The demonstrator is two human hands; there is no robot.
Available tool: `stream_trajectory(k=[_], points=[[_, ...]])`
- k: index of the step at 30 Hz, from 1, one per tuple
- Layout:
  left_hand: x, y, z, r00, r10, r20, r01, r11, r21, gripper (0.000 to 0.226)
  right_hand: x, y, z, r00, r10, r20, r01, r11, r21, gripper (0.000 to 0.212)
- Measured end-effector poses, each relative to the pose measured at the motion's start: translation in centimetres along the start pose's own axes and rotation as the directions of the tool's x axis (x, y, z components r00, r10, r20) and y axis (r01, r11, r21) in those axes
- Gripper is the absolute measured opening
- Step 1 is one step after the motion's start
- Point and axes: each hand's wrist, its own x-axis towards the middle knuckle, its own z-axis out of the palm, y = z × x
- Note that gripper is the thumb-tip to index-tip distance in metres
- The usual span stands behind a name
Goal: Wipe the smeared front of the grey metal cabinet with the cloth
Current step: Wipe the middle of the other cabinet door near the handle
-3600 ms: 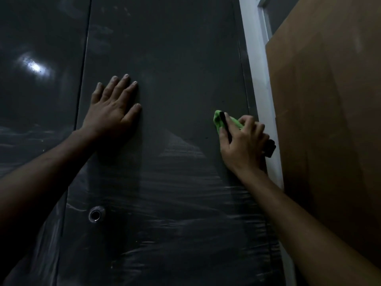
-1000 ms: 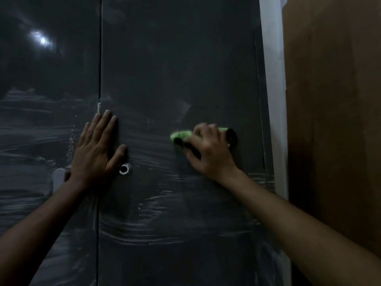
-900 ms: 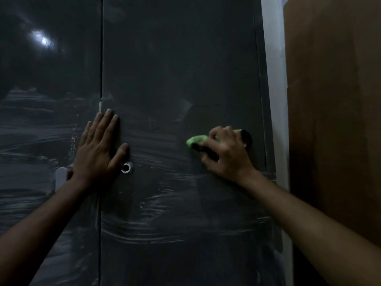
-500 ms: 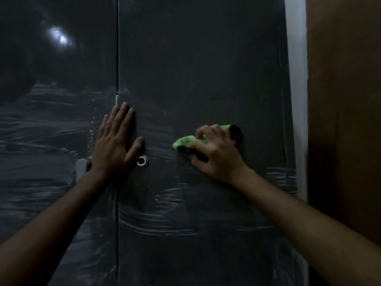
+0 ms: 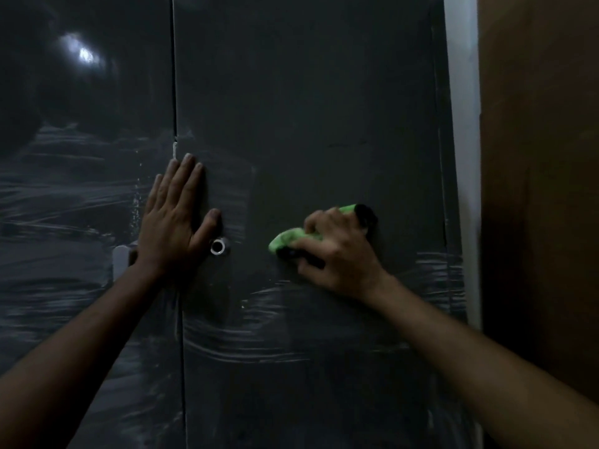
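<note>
1. The left hand [image 5: 175,222] lies flat and released, fingers straight and together, palm pressed on the dark grey metal cabinet front [image 5: 308,108], thumb just above the small round silver lock [image 5: 219,246].
2. The right hand [image 5: 337,254], right of the lock, is curled, grasping the bright green cloth [image 5: 288,238] and pressing it against the door.
3. The cloth looks soft and bunched, with a black part at its upper right end.
4. Pale streaky smears curve across the smooth panel below the lock and to its left.
5. A thin vertical seam [image 5: 176,92] runs left of the lock.
</note>
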Motion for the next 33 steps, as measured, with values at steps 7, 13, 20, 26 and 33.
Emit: stream_trajectory(k=[7, 13, 20, 26, 33], points=[[0.0, 0.0, -0.1, 1.000, -0.006, 0.006, 0.006, 1.000, -0.007, 0.079, 5.9, -0.7, 1.2, 0.887, 0.415, -0.203, -0.420, 0.907, 0.020, 0.021], [-0.1, -0.3, 0.2, 1.000, 0.007, -0.009, -0.007, 1.000, -0.005, 0.079, -3.8, 1.7, -1.4, 0.998, 0.024, 0.059, -0.026, 0.999, 0.029, 0.025], [0.0, -0.1, 0.0, 1.000, 0.006, -0.009, -0.006, 1.000, -0.019, 0.078, -1.8, 2.6, -0.6, 0.908, 0.373, -0.189, -0.377, 0.926, 0.018, 0.021], [0.1, 0.0, -0.1, 1.000, -0.005, -0.019, 0.004, 0.999, -0.034, 0.079, -10.8, 6.4, -3.6, 0.982, 0.186, -0.022, -0.188, 0.978, -0.087, 0.028], [-0.1, 0.0, -0.1, 1.000, 0.001, -0.019, -0.001, 0.999, -0.043, 0.080, -11.3, 6.2, -2.5, 0.820, 0.523, -0.232, -0.549, 0.834, -0.061, 0.020]])
